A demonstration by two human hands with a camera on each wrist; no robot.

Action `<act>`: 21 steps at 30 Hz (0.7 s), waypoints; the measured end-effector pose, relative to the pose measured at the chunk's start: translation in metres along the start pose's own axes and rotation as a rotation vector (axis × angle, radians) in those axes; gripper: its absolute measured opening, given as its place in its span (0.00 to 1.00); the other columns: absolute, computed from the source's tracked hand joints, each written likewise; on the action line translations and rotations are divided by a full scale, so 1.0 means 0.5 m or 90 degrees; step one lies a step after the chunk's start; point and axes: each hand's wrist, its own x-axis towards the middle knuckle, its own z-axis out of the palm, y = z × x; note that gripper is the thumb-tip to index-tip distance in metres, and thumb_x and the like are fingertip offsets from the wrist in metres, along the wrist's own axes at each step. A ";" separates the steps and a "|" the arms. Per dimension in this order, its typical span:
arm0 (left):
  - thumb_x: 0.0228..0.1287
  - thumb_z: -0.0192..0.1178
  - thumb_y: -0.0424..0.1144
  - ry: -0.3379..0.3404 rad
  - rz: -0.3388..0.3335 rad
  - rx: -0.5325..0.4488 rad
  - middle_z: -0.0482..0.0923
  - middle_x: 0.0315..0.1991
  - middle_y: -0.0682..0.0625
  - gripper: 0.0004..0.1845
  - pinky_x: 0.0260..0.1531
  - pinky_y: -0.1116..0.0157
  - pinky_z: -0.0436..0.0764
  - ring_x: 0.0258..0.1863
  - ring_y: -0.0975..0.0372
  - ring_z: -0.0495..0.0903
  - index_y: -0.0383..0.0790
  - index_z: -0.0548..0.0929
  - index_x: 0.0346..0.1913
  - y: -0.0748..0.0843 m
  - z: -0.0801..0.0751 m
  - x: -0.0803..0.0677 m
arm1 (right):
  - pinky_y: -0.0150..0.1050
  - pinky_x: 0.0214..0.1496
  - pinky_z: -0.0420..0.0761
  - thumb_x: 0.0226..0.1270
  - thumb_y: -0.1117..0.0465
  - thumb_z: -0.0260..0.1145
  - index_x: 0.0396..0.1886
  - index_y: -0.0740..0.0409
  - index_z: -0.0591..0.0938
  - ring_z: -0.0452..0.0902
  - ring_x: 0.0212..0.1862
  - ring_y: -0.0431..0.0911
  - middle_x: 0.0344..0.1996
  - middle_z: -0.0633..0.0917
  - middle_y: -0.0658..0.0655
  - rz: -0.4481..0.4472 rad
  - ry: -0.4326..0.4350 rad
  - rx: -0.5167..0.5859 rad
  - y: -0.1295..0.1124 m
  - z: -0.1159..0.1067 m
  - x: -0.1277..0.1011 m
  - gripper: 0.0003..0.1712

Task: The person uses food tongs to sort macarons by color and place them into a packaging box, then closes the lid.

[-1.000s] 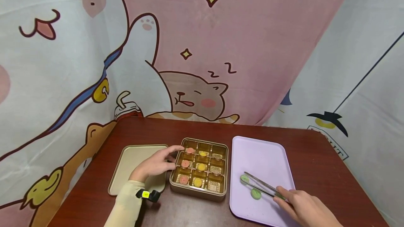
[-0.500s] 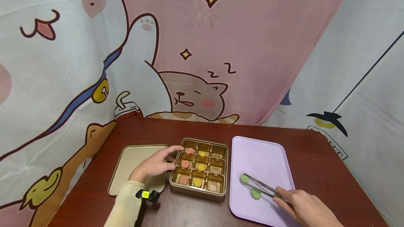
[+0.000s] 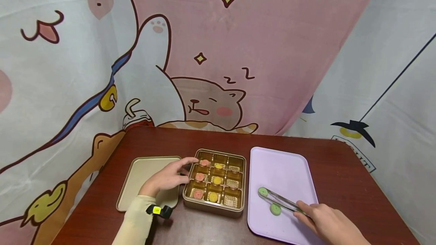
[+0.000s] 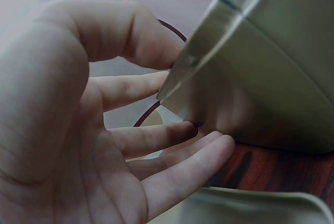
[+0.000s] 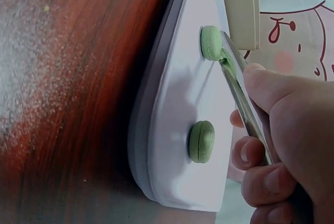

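Evidently, the nearer-to-the-box green macaron [image 5: 211, 43] was the thing in hand: it seemed to rest on the lilac tray [image 3: 282, 165], with the tips of the metal tongs [image 5: 242, 98] at it, though I couldn't tell whether they squeezed it firmly. A second green macaron [image 5: 201, 141] lay near it. The right hand [image 3: 327, 220] had its grip curled round the tongs. I judged the step to be catching the macaron; the next move called for an even, gentle squeeze and a straight lift. Beyond, the left hand [image 3: 168, 177] touched the box [image 3: 214, 210], grip spread along its side. Pink macarons [image 3: 199, 177] filled the left column, yellow macarons [image 3: 217, 180] the middle. Against the earlier head frame, the tongs' arms looked slightly closer together; the left hand and box appeared unchanged.
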 end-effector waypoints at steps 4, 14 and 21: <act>0.66 0.65 0.30 -0.001 0.001 -0.005 0.73 0.70 0.39 0.35 0.49 0.52 0.81 0.54 0.48 0.83 0.38 0.69 0.76 0.000 0.000 0.000 | 0.41 0.33 0.79 0.67 0.40 0.72 0.54 0.48 0.88 0.75 0.30 0.42 0.32 0.87 0.46 0.005 -0.009 0.020 0.002 0.004 0.001 0.24; 0.65 0.65 0.30 0.002 0.005 0.002 0.74 0.69 0.39 0.35 0.48 0.55 0.81 0.53 0.49 0.83 0.37 0.70 0.76 0.001 -0.001 -0.001 | 0.45 0.37 0.84 0.67 0.38 0.71 0.57 0.52 0.88 0.77 0.32 0.43 0.38 0.90 0.49 0.016 -0.008 0.040 0.003 0.015 0.000 0.29; 0.65 0.64 0.30 0.002 0.003 0.008 0.73 0.70 0.39 0.35 0.49 0.54 0.81 0.53 0.49 0.83 0.37 0.70 0.76 0.001 -0.001 -0.002 | 0.48 0.42 0.87 0.67 0.40 0.72 0.58 0.54 0.88 0.80 0.34 0.42 0.40 0.90 0.50 0.010 0.017 0.050 0.000 0.010 -0.001 0.29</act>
